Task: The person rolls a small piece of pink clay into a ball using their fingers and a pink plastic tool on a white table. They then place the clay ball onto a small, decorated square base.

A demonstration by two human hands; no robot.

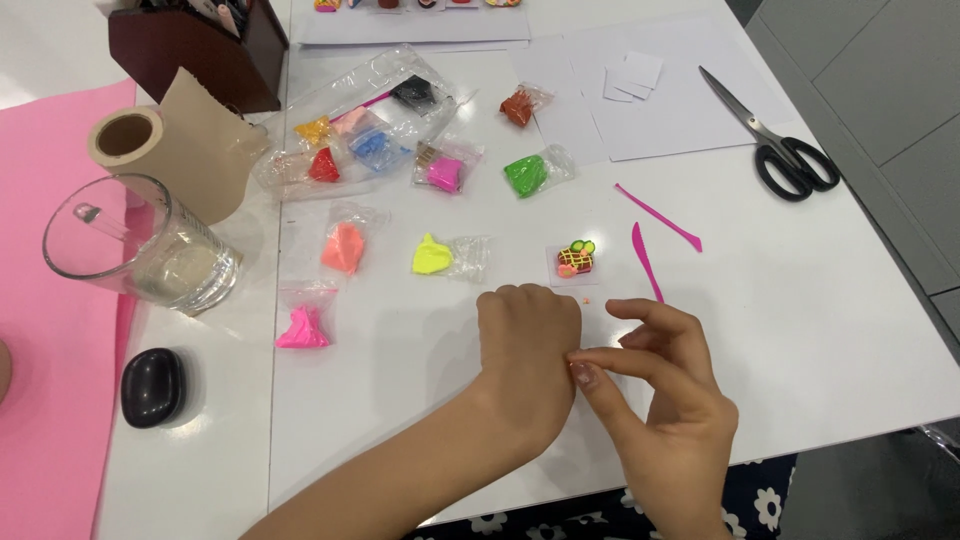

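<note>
On the white desk (800, 300) lie small clear plastic bags of coloured clay. A big clear bag (360, 125) at the top holds yellow, red, blue and black pieces. Right of it are a brown bag (520, 105), a magenta bag (445, 172) and a green bag (530, 173). Lower lie an orange bag (343, 246), a yellow bag (440, 255) and a pink bag (302, 325).
</note>
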